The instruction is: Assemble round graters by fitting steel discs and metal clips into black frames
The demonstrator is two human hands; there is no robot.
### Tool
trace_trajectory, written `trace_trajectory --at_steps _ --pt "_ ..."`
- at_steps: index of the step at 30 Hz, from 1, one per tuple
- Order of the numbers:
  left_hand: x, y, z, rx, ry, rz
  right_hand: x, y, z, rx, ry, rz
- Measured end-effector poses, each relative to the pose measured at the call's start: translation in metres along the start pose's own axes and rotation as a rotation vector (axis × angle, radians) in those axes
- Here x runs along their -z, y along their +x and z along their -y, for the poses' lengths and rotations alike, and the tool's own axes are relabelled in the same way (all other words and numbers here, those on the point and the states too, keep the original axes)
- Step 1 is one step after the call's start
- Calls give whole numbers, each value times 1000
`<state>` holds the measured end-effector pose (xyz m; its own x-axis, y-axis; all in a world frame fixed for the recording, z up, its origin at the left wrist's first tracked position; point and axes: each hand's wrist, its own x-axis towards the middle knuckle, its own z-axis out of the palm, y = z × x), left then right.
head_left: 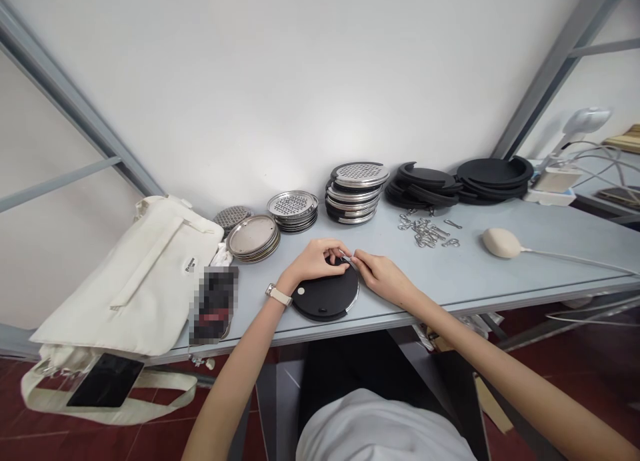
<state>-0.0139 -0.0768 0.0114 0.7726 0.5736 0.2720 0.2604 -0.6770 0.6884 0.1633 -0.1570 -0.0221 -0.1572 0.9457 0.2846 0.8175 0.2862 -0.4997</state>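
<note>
While left hand [314,261] curls over a black disc [325,298], right hand [383,278] pinches metal clip [348,261] (both closed)

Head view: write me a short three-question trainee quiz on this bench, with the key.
1. Which of the person's wrists wears the watch?
2. True or false: the loose metal clips lie on the table nearer the person than the stacked black rings.
3. Which lies under the left hand? A: a white bag. B: a round black disc. C: stacked graters.

Key: 1. Left. 2. True. 3. B.
</note>
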Motion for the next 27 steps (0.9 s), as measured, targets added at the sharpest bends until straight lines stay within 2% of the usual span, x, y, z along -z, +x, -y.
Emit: trace_trajectory --at_steps 27 --pt "0 -1 1 -21 -47 23 0 2 -2 37 100 25"
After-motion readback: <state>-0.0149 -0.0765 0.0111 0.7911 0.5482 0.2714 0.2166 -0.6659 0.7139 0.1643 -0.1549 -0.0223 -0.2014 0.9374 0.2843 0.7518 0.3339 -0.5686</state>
